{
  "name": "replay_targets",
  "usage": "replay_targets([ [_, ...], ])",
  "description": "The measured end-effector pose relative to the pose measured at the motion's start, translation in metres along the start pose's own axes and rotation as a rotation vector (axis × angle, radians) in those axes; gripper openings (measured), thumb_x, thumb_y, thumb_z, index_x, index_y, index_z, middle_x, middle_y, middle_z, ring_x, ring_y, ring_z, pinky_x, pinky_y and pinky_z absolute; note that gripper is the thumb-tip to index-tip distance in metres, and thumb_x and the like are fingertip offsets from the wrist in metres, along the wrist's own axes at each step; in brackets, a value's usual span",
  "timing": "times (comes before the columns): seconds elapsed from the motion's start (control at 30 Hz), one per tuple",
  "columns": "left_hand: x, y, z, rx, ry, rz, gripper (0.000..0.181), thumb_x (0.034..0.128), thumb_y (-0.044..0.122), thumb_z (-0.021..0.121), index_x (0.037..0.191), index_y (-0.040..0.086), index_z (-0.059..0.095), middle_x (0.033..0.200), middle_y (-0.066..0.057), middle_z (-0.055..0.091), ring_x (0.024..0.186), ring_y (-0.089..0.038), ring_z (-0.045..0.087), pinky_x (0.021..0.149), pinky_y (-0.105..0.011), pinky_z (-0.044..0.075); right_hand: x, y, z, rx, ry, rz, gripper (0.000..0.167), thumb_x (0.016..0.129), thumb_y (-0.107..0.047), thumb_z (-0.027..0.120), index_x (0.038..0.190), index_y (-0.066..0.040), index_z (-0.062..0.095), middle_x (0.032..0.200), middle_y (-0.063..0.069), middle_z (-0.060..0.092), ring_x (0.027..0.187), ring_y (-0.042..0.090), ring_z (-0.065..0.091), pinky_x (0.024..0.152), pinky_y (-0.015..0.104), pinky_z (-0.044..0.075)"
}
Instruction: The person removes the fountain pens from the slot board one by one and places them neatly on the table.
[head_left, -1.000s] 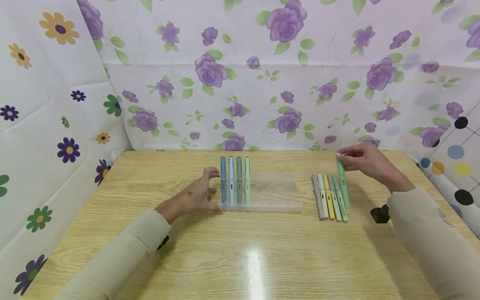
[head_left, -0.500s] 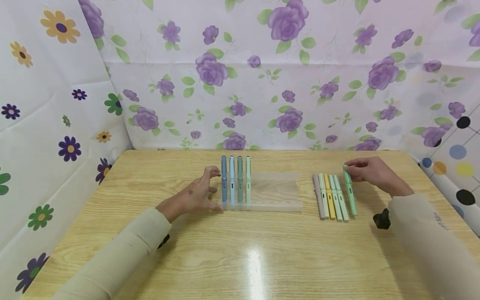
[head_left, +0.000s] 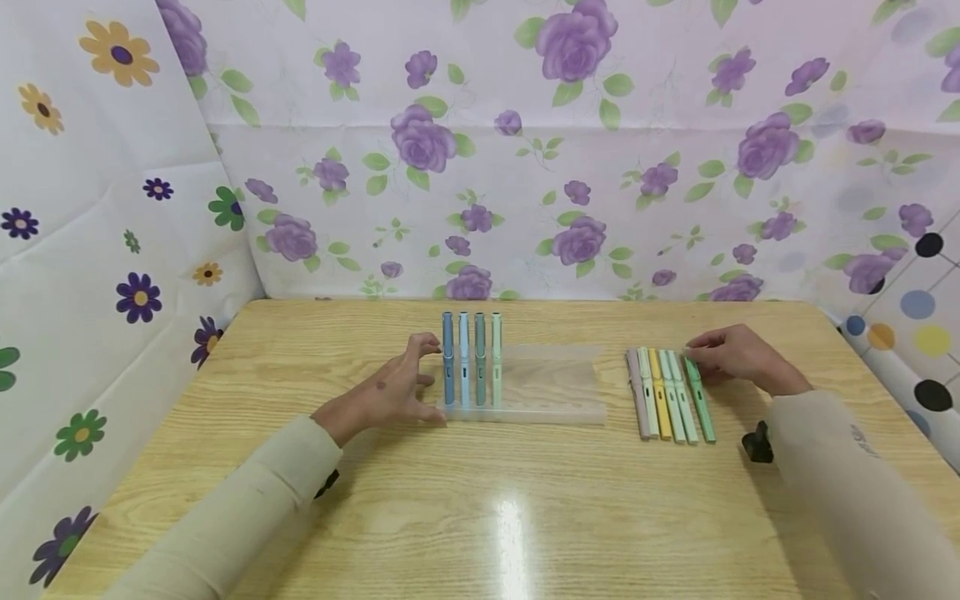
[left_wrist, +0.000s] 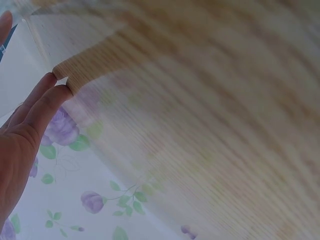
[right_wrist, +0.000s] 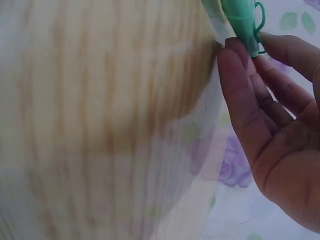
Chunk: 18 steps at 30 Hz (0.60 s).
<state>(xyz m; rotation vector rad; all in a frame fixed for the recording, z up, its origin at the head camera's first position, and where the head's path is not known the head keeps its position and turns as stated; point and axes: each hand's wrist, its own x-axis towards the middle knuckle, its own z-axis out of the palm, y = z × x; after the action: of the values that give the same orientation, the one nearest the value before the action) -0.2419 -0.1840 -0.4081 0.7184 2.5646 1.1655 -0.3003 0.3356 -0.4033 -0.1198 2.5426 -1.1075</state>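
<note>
In the head view my left hand (head_left: 390, 387) holds the left end of a clear plastic pen stand (head_left: 551, 414), thumb at its front corner and forefinger at the back. Standing side by side in it are a dark blue pen (head_left: 448, 379), a light blue pen (head_left: 464, 379), a grey-green pen (head_left: 480, 379) and a pale green pen (head_left: 497, 379). My right hand (head_left: 731, 357) pinches the cap end of a bright green pen (head_left: 702, 408), low at the right end of a row of pens. The right wrist view shows its clip (right_wrist: 260, 22) beside my fingers (right_wrist: 237, 85).
Left of the green pen lie a greyish-mauve pen (head_left: 639, 400), a yellow pen (head_left: 661, 400) and several pale green ones. All are on a wood-grain table (head_left: 420, 508). Floral cloth (head_left: 480, 167) hangs behind the table and along its sides.
My right hand has brought the bright green pen down from a raised, tilted pose, shifting it slightly right, to beside the row. The left hand and the stand have stayed in place.
</note>
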Motion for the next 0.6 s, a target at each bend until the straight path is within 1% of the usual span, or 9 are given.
replay_targets([
  [0.1,0.0001,-0.0002,0.0001,0.001,0.0,-0.001,0.097,0.0772,0.011,0.088,0.141,0.013,0.015,0.155,-0.024,0.027,0.122,-0.05,0.054,0.096,-0.054,0.05,0.0012,-0.001,0.0022,-0.002,0.001,0.014,0.053,0.103,-0.026,0.059,0.136,0.015,0.048,0.112,0.021,0.068,0.094,0.027,0.07,0.078,0.04,0.06],
  [0.3,0.0,0.0,0.0002,0.003,-0.002,-0.013,0.097,0.0773,0.01,0.088,0.141,0.013,0.014,0.156,-0.023,0.026,0.123,-0.049,0.054,0.098,-0.055,0.049,0.0035,-0.0029,0.0039,0.009,-0.007,0.025,0.05,0.103,-0.021,0.058,0.134,0.017,0.048,0.109,0.022,0.068,0.091,0.025,0.07,0.077,0.039,0.06],
  [0.6,0.0001,-0.0004,-0.0009,0.016,-0.001,0.001,0.098,0.077,0.012,0.088,0.142,0.013,0.014,0.155,-0.024,0.026,0.121,-0.049,0.055,0.095,-0.054,0.051,0.0069,-0.0059,0.0063,0.022,-0.016,0.044,0.049,0.103,-0.019,0.057,0.133,0.018,0.048,0.102,0.017,0.069,0.086,0.022,0.071,0.075,0.039,0.06],
])
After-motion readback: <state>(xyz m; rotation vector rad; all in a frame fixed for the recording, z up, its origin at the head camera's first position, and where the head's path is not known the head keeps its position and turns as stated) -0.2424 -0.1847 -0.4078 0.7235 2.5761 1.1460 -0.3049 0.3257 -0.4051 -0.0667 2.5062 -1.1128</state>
